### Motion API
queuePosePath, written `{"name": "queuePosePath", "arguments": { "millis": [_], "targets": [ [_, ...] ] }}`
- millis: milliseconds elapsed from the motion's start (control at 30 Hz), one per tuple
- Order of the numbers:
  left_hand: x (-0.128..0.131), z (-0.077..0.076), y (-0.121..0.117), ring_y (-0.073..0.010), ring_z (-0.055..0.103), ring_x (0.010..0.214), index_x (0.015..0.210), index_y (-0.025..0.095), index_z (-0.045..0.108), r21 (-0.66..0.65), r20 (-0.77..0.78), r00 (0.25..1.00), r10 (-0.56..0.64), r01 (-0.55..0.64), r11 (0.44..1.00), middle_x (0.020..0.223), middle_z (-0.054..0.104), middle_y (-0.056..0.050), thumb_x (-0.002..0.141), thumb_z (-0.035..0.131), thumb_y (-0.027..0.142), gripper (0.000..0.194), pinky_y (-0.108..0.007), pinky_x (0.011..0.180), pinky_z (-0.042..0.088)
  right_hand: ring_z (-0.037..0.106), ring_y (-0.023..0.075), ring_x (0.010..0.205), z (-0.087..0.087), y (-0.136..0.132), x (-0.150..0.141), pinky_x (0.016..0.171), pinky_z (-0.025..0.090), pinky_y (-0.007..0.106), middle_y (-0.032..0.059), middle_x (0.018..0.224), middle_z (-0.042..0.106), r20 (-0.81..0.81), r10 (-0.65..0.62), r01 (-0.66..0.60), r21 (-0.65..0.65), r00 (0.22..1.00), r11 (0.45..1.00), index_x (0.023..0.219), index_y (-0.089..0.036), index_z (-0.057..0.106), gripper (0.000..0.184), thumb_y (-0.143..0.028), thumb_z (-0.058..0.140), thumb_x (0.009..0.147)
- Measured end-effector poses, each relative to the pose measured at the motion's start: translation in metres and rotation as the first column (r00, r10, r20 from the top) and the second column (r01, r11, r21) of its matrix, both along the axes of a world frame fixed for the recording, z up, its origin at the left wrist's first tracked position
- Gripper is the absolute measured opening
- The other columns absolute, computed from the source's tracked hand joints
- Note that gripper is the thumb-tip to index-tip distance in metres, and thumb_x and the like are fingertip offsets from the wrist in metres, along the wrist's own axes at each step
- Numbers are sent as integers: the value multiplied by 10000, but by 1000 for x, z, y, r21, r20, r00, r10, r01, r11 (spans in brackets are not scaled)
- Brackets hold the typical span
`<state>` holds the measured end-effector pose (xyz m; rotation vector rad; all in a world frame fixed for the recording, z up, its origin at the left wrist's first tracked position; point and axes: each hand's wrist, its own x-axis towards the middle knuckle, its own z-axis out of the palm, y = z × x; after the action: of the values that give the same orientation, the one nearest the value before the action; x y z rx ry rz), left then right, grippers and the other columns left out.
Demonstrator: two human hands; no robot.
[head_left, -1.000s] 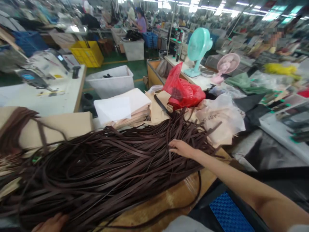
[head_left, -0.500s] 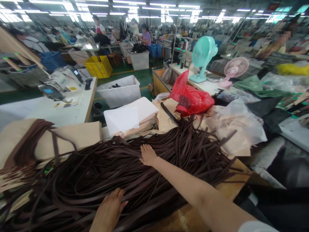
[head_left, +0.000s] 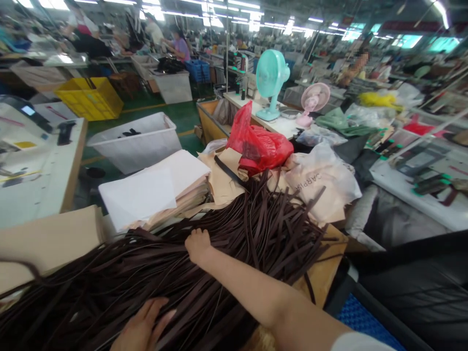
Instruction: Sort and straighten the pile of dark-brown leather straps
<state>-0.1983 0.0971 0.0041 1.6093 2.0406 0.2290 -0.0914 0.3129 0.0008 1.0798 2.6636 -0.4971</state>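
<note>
A big tangled pile of dark brown leather-like strips (head_left: 256,229) is spread across the work table (head_left: 325,263). My right hand (head_left: 198,246) reaches over the middle of the pile, its fingers curled down around some strips; the fingertips are hidden. Nearer to me, my left hand (head_left: 141,325) rests on the front of the pile with its fingers stretched out and the thumb apart. Along the far edge lie a stack of white and tan sheets (head_left: 153,187) and a loose dark strip (head_left: 230,171) on brown paper (head_left: 223,187).
A red plastic bag (head_left: 263,146) and a clear bag with tan pieces (head_left: 321,180) sit behind the strips. Beyond stand a white bin (head_left: 142,146), a yellow crate (head_left: 91,100), a teal fan (head_left: 272,80) and a pink fan (head_left: 312,102). A sewing machine (head_left: 22,122) is at left.
The view has swung to the right, so the surroundings shift left. My right hand has gone from flat on the strips to curled around some. My left hand still lies on the pile.
</note>
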Motion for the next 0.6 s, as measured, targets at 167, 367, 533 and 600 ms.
{"name": "queuePosePath", "arguments": {
  "millis": [167,367,533,600],
  "targets": [
    [-2,-3,50,-270,591,1097,1202,181,515,269,-153,988,0,41,962,1212,570,-118,870,416,524,488,-412,952,490,559,274,992,3,-21,7,812,463,419,219,1078,570,-80,22,-15,81,997,997,1078,-21,584,430,-213,704,714],
    [-3,-26,89,-285,385,1323,1337,151,428,254,-384,890,-247,359,898,1405,448,-151,846,506,310,522,-484,1104,304,577,250,873,1,-46,35,698,508,374,177,1001,586,-163,88,-68,127,983,990,1168,-11,507,561,-290,707,724],
    [-2,-18,98,-229,405,1315,1221,173,527,144,-305,835,-459,516,844,1348,527,-109,826,465,195,401,-481,1151,222,599,237,783,17,-82,52,603,510,348,171,939,587,-222,87,-51,164,971,985,1207,27,441,568,-188,646,723],
    [0,-2,92,-220,499,1223,1136,195,572,171,-221,842,-492,530,830,1235,607,-82,835,471,235,320,-451,1145,257,607,242,770,40,-90,64,565,504,334,163,923,592,-276,134,-93,157,952,983,1191,21,447,555,-165,652,710]
  ]
}}
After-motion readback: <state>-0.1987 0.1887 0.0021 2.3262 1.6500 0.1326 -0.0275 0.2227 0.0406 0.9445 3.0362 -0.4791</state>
